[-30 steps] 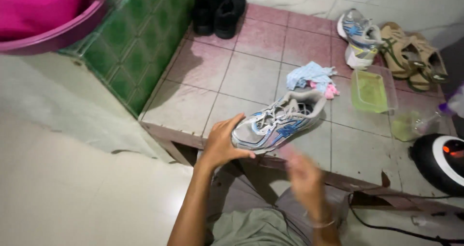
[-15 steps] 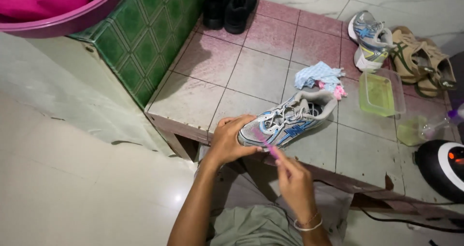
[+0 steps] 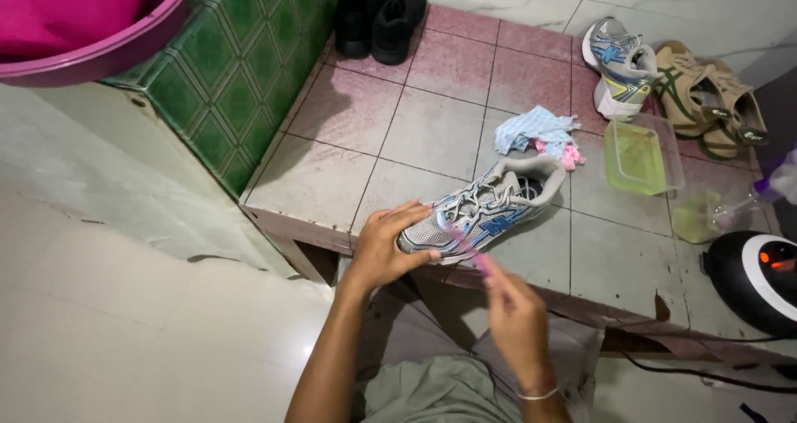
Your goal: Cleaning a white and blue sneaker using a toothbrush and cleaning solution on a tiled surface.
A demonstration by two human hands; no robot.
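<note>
1. change since the earlier frame: right hand [image 3: 516,319] has drawn back a little toward the body, and the pink brush [image 3: 465,244] now lies across the side of the toe; left hand [image 3: 388,249] is unchanged on the toe.
2. item: white and blue sneaker [image 3: 481,211], on its sole at the front edge of the tiled ledge [image 3: 432,132], toe toward the person.
3. left hand: fingers curled over the toe, pressing it down.
4. right hand: fingers pinched round the brush handle; bristle end blurred.
5. handling note: likely best kept braced at the toe, with short strokes along the mesh and light pressure near the laces.
6. nearby: blue cloth [image 3: 535,128], green tray [image 3: 641,153], second sneaker [image 3: 616,66], all apart from the work.
</note>
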